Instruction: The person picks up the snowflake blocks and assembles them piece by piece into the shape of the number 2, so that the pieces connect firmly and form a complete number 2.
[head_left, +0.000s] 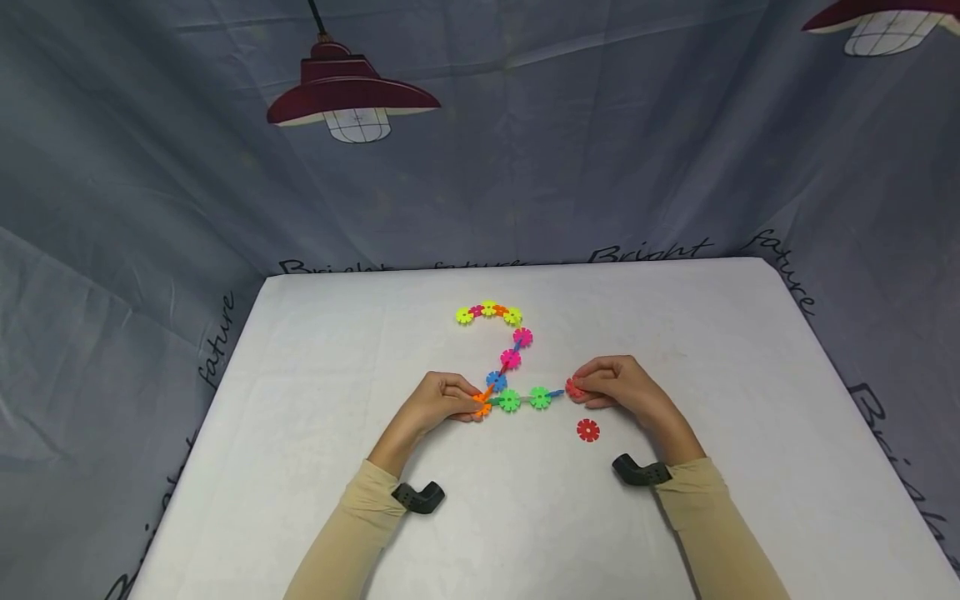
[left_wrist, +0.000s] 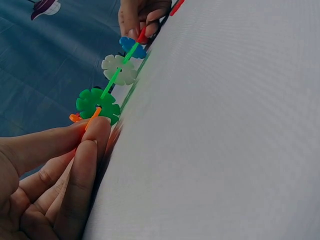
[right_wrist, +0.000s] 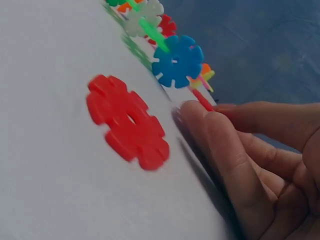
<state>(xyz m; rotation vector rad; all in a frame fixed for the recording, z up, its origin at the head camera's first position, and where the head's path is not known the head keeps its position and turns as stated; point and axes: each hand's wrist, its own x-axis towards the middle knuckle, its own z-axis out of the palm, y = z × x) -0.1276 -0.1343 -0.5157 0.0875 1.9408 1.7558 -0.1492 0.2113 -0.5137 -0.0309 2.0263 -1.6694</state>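
A chain of notched plastic snowflake discs, shaped like a 2, lies on the white table. My left hand (head_left: 442, 398) pinches an orange snowflake disc (head_left: 482, 407) at the chain's lower left corner. From there a bottom row runs right through green discs (head_left: 510, 401) to a blue disc (right_wrist: 177, 62) at its end. Between thumb and fingertips, my right hand (head_left: 621, 385) holds a red snowflake disc (head_left: 573, 388) close to that blue end; whether the two touch I cannot tell. Another red disc (head_left: 588, 430) lies loose on the table, just below the right hand.
Yellow discs (head_left: 489, 309) form part of the curved top of the chain, and pink discs (head_left: 522, 337) follow down its right side. The white table (head_left: 360, 333) extends around both hands, with a grey printed cloth (head_left: 525, 167) hanging behind it.
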